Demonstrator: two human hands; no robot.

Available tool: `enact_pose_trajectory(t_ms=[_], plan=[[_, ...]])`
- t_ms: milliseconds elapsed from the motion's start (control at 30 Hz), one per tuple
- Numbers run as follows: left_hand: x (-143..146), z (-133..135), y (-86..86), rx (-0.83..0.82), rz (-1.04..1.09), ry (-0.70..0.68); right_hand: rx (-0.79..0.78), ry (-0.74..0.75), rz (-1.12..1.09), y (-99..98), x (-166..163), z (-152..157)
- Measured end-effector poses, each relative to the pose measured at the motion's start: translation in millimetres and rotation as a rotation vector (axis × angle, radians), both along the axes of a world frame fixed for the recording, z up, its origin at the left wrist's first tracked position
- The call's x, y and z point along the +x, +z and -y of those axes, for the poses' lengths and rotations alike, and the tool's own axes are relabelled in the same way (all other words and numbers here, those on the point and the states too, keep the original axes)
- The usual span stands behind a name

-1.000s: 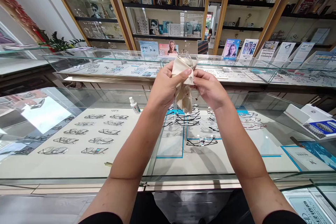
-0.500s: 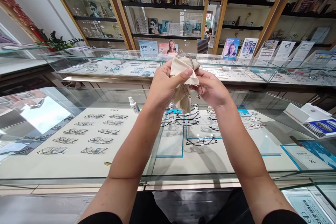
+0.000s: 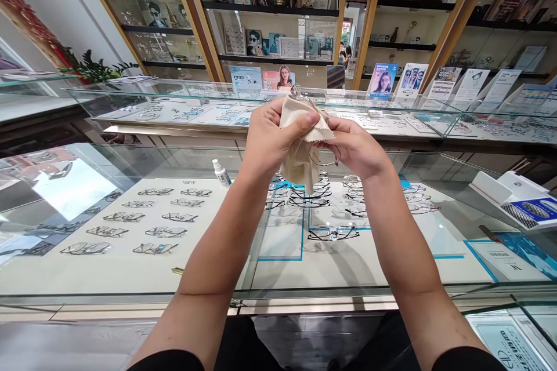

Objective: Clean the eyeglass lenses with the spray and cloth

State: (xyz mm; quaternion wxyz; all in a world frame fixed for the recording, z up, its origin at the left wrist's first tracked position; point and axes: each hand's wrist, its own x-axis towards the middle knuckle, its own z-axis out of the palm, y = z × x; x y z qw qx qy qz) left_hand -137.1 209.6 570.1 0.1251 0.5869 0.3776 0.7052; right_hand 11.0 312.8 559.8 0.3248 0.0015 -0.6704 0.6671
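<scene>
Held up above the glass counter, a cream cleaning cloth (image 3: 300, 171) is folded over a pair of thin-rimmed eyeglasses (image 3: 324, 163). My left hand (image 3: 272, 130) is closed on the cloth, its thumb pressing the fabric against the glasses. From the other side, my right hand (image 3: 359, 142) pinches the eyeglasses, with its fingertips partly behind the cloth. One round rim hangs below the fingers, and a thin metal part sticks out above the cloth. The rest of the frame is covered by cloth and fingers.
A white spray bottle (image 3: 221, 174) stands on the glass display case (image 3: 209, 295). Rows of eyeglasses (image 3: 124, 217) lie inside it. An open white box (image 3: 517, 197) is at the right. Behind runs a second glass counter (image 3: 183, 122) with upright advertising cards (image 3: 383, 80).
The cloth and the glasses have tilted slightly between my hands. The lower rim has turned to show more openly, and my right hand has shifted a little to the right.
</scene>
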Motion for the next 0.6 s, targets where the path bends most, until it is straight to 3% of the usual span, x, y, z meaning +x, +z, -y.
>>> enact_pose_trajectory(t_ms=[400,600], plan=[[-3,-1,-0.7,-0.039,0.028,0.013,0.128,-0.023,0.056,8.3,11,1],[-10,6,3.0,-0.136,0.005,-0.148,0.157,0.039,0.049,11.0,16,2]])
